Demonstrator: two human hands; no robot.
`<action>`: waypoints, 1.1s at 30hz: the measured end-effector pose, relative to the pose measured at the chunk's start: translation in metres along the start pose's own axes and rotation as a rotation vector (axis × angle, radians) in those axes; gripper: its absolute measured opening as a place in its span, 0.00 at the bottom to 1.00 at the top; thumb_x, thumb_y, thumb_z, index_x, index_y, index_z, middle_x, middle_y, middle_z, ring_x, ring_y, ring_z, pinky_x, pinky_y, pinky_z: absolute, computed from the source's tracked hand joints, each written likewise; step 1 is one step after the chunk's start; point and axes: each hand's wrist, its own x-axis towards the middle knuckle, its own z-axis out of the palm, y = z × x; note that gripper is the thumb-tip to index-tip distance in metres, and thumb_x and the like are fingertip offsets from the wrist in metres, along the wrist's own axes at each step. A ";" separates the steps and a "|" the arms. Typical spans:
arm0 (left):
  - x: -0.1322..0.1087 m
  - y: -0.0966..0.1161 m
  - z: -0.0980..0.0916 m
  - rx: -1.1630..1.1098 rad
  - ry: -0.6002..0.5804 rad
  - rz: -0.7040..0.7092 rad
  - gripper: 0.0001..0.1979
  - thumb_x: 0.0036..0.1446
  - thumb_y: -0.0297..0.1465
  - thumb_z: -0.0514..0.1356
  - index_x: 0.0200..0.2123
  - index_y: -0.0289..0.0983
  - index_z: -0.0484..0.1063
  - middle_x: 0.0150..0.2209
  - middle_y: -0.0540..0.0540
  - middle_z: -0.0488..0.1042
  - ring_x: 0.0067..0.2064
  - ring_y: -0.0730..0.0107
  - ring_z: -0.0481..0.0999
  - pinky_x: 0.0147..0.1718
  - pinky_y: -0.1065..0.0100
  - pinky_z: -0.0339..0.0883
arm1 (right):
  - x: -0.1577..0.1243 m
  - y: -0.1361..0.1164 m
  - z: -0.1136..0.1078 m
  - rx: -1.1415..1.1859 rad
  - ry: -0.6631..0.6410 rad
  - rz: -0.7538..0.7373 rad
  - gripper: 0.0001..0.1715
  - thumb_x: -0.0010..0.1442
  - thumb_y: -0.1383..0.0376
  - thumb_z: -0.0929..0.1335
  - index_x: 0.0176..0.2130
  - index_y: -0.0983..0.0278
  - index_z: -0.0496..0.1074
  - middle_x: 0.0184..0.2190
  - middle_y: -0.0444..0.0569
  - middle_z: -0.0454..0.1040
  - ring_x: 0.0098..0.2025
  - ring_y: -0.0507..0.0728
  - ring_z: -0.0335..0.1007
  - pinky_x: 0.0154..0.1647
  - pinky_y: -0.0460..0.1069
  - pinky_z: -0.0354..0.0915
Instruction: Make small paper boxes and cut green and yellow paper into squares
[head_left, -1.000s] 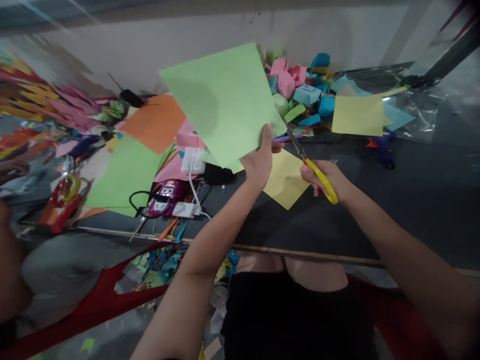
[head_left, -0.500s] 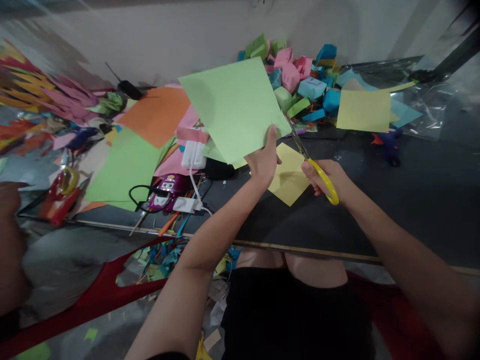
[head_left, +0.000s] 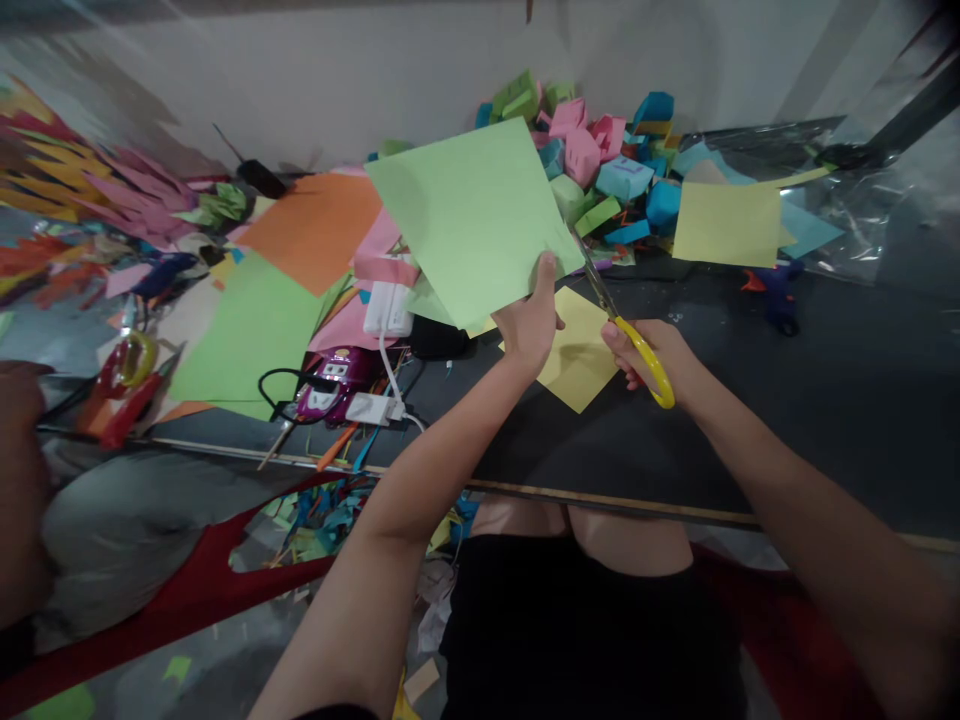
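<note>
A square of light green paper (head_left: 469, 215) is raised above the table, pinched near its lower right corner by my left hand (head_left: 530, 325) with the thumb on top. My right hand (head_left: 656, 360) is closed round the yellow handles of a pair of scissors (head_left: 637, 355). Their metal blades point up and left, meeting the paper at its right corner. How far apart the blades are is hard to make out. Under my hands a yellow paper square (head_left: 574, 370) lies on the black table.
Folded paper pieces (head_left: 592, 155) in several colours are heaped by the wall. Another yellow sheet (head_left: 727, 222) and a blue glue gun (head_left: 784, 290) lie right. Left are orange paper (head_left: 315, 225), green paper (head_left: 240, 340), a power strip (head_left: 388, 307) and a seated person's leg (head_left: 127, 530).
The green sheet has shifted very slightly right and down at its left corner. My hands and the scissors are in nearly the same place.
</note>
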 end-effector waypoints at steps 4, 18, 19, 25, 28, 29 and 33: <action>0.001 -0.001 0.000 -0.041 0.012 -0.008 0.25 0.66 0.53 0.61 0.22 0.43 0.66 0.15 0.50 0.62 0.22 0.65 0.74 0.41 0.57 0.79 | 0.000 0.002 0.002 0.013 0.001 0.008 0.40 0.52 0.30 0.72 0.26 0.62 0.66 0.17 0.42 0.63 0.16 0.48 0.61 0.15 0.46 0.66; 0.001 0.000 0.002 -0.019 0.008 -0.031 0.18 0.68 0.48 0.62 0.35 0.39 0.77 0.20 0.48 0.73 0.23 0.65 0.76 0.40 0.60 0.79 | 0.005 0.004 0.002 -0.045 0.014 0.027 0.42 0.48 0.28 0.74 0.24 0.62 0.65 0.18 0.42 0.65 0.17 0.50 0.65 0.15 0.46 0.68; 0.001 -0.001 0.002 -0.011 0.009 -0.029 0.19 0.67 0.48 0.62 0.33 0.40 0.76 0.20 0.48 0.72 0.23 0.65 0.76 0.42 0.59 0.79 | 0.005 0.005 0.002 -0.043 0.013 0.029 0.42 0.48 0.28 0.74 0.23 0.62 0.64 0.17 0.42 0.64 0.17 0.50 0.65 0.15 0.46 0.67; -0.004 0.003 0.000 0.006 -0.009 -0.026 0.24 0.68 0.49 0.61 0.23 0.44 0.67 0.13 0.52 0.60 0.22 0.68 0.71 0.43 0.62 0.79 | 0.008 0.009 0.002 -0.017 0.006 0.014 0.41 0.47 0.28 0.74 0.25 0.62 0.66 0.19 0.42 0.66 0.17 0.50 0.65 0.15 0.46 0.68; -0.004 0.004 -0.001 0.009 -0.026 -0.029 0.24 0.70 0.48 0.59 0.23 0.43 0.67 0.17 0.50 0.65 0.23 0.68 0.73 0.44 0.60 0.79 | 0.007 0.009 0.001 -0.031 0.015 0.027 0.42 0.48 0.28 0.74 0.24 0.62 0.65 0.19 0.43 0.65 0.17 0.50 0.65 0.15 0.46 0.69; -0.003 0.004 -0.001 0.007 -0.027 -0.027 0.24 0.70 0.48 0.59 0.23 0.42 0.69 0.19 0.49 0.68 0.24 0.68 0.73 0.45 0.59 0.80 | 0.007 0.008 0.001 -0.031 0.017 0.028 0.42 0.48 0.28 0.74 0.24 0.62 0.65 0.19 0.43 0.65 0.17 0.50 0.66 0.15 0.46 0.68; 0.001 -0.001 0.000 -0.021 -0.040 0.006 0.22 0.69 0.48 0.60 0.26 0.41 0.74 0.22 0.47 0.73 0.25 0.66 0.75 0.48 0.56 0.79 | 0.003 0.004 0.000 -0.031 0.027 0.023 0.42 0.49 0.29 0.73 0.24 0.61 0.63 0.18 0.43 0.64 0.18 0.50 0.65 0.15 0.46 0.67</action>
